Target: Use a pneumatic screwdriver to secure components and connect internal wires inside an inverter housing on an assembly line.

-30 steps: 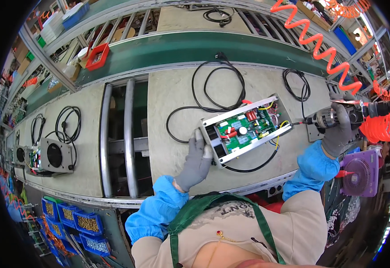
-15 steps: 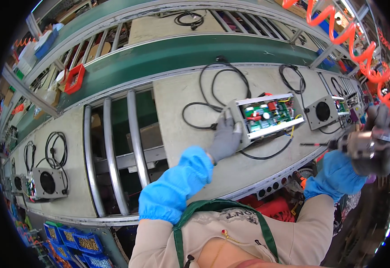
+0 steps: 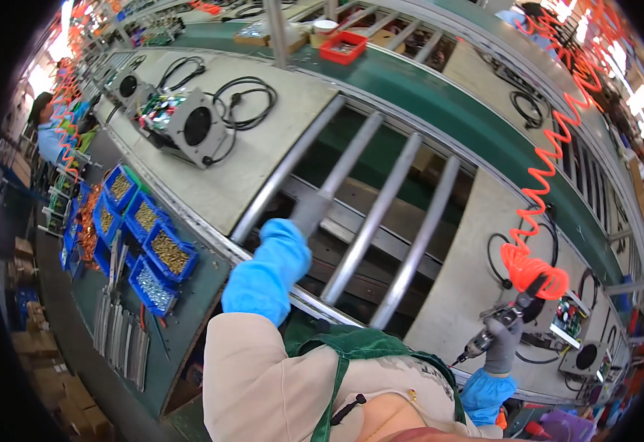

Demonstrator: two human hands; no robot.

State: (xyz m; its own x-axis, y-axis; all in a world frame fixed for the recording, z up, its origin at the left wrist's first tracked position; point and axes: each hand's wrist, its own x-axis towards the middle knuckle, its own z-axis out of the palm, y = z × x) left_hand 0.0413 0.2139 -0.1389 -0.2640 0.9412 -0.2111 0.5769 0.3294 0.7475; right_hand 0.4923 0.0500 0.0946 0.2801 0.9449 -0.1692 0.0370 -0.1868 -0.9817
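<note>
My right hand, in a grey glove with a blue sleeve cover, grips an air screwdriver whose bit points down and to the left. An orange coiled hose runs up from the tool. Just beyond it, partly covered, is a grey-cased unit with an exposed circuit board. My left hand, gloved alike, reaches over the metal rollers; motion smears its fingers. Beyond that hand, on the left board, stands another unit with a round black fan, its circuit board showing and a black cable coiled behind.
Blue bins of screws and small parts lie left of the line, with metal strips below them. A red tray rests on the green belt. Another person is at the far left.
My view has swung left. My left hand has let go of the unit with the circuit board and moved over the rollers. My right hand still holds the screwdriver, now lower beside that unit.
</note>
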